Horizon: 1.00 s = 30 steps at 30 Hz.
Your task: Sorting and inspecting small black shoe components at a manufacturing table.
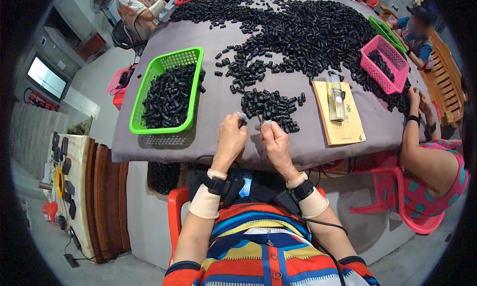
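Just in front of the small pile of black cylindrical plastic pieces (278, 107), both my hands are raised over the table's near edge. My left hand (231, 141) is closed in a pinch, with grey coverings at the fingertips and a dark bit beside them. A short gap away, my right hand (277, 144) pinches thumb against forefinger, also with grey at the tips. What lies between the fingers of either hand is too small to make out. Left of my hands stands a green basket (195, 94) full of the same black pieces.
A large heap of black pieces (318, 32) covers the table's far side. On the right, a clear plastic case (337, 99) rests on a yellow notebook (352, 132). Beyond is a pink basket (380, 45). Other people sit around; a co-worker's hands (420, 99) are at the right edge.
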Each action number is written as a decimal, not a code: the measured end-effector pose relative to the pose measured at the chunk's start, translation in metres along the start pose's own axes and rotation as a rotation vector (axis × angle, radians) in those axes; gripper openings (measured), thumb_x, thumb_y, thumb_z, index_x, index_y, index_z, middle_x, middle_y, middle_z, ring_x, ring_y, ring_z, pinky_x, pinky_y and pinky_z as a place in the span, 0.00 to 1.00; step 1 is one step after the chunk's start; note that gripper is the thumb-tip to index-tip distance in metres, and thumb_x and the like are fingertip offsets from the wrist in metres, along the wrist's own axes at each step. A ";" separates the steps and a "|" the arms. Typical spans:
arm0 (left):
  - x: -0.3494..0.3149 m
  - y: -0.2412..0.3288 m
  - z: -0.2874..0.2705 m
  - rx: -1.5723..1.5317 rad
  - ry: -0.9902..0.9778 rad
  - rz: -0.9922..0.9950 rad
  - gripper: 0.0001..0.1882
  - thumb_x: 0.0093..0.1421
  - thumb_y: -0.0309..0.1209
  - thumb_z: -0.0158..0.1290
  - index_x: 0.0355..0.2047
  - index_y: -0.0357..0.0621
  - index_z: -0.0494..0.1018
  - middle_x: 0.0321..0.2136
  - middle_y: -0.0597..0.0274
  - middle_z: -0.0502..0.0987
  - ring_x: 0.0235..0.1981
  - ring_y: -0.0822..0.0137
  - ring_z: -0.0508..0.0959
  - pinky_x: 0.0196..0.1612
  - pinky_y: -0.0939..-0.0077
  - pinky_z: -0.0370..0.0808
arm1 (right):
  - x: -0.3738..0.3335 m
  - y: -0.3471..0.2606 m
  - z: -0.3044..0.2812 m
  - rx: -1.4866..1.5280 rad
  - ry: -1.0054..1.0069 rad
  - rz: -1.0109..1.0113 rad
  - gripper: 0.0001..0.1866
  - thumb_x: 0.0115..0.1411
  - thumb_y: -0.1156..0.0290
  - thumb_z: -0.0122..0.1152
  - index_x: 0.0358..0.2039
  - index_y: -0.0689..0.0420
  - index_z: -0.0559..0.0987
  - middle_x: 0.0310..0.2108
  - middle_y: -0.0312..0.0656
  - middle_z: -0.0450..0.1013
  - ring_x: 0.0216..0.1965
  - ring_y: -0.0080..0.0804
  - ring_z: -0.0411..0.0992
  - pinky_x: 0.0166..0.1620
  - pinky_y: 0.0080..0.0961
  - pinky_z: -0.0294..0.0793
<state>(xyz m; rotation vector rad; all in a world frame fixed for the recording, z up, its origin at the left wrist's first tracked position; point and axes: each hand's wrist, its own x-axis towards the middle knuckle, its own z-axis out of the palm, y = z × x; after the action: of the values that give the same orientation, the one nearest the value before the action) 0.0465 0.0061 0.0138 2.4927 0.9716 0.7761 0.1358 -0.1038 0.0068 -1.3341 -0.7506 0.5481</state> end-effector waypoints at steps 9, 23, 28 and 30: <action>-0.016 -0.003 -0.003 -1.627 -0.204 -0.600 0.14 0.59 0.19 0.42 0.46 0.35 0.66 0.29 0.55 0.73 0.21 0.72 0.73 0.19 0.82 0.72 | 0.001 -0.003 0.000 -0.113 -0.041 -0.066 0.13 0.60 0.67 0.51 0.22 0.62 0.68 0.14 0.37 0.62 0.18 0.18 0.57 0.21 0.22 0.60; -0.022 -0.015 -0.004 -1.739 -0.257 -0.578 0.11 0.60 0.26 0.46 0.44 0.38 0.69 0.26 0.65 0.72 0.21 0.76 0.70 0.21 0.86 0.67 | -0.002 -0.008 0.003 -0.326 -0.107 -0.212 0.11 0.57 0.68 0.53 0.24 0.62 0.69 0.19 0.47 0.66 0.19 0.41 0.66 0.22 0.32 0.63; -0.023 -0.022 -0.002 -1.772 -0.291 -0.580 0.12 0.60 0.26 0.46 0.44 0.38 0.69 0.28 0.65 0.73 0.21 0.78 0.69 0.22 0.88 0.67 | -0.004 -0.010 0.005 -0.415 -0.140 -0.325 0.09 0.55 0.68 0.55 0.24 0.61 0.71 0.21 0.46 0.68 0.22 0.45 0.69 0.24 0.33 0.65; -0.023 -0.021 -0.004 -1.807 -0.317 -0.582 0.12 0.60 0.25 0.46 0.44 0.37 0.69 0.29 0.63 0.74 0.21 0.79 0.69 0.22 0.89 0.67 | -0.004 -0.011 0.005 -0.430 -0.144 -0.337 0.09 0.55 0.68 0.56 0.24 0.61 0.71 0.21 0.46 0.68 0.22 0.44 0.69 0.24 0.33 0.65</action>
<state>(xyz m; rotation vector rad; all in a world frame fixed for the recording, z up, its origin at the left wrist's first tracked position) 0.0193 0.0053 -0.0014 0.6614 0.3721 0.5353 0.1284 -0.1056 0.0168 -1.5261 -1.2354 0.2181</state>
